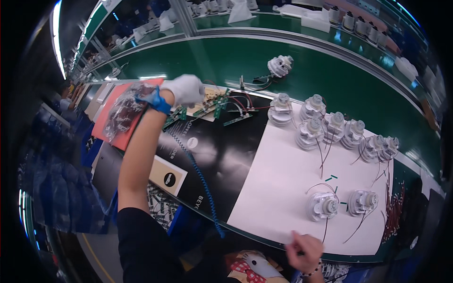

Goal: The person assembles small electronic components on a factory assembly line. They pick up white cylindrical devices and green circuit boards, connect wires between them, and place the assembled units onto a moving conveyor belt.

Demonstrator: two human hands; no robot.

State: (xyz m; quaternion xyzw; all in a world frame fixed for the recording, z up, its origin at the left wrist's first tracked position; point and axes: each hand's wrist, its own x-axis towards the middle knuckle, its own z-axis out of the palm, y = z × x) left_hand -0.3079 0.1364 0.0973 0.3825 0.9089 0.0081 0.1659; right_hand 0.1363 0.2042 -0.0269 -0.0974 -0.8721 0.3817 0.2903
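Note:
My left hand (185, 90), in a white glove, reaches to the far left of the work surface beside a cluster of green circuit boards (218, 104) with wires. Its fingers look curled downward, and whatever they may hold is hidden. A blue strap (159, 100) circles that wrist, and a coiled blue cord (200, 174) runs across the black sheet. My bare right hand (306, 251), slightly blurred, is over the front edge with fingers drawn together; I cannot make out anything in them. Nearest to it stand two white round assemblies (323, 206) with thin wires on the white sheet (276, 188).
Several more white assemblies (311, 132) stand in a group toward the back of the white sheet. Another one (280, 66) lies on the green belt. A clear plastic bag (127, 111) rests on an orange sheet at left. Reddish wires (394, 212) lie at the right edge.

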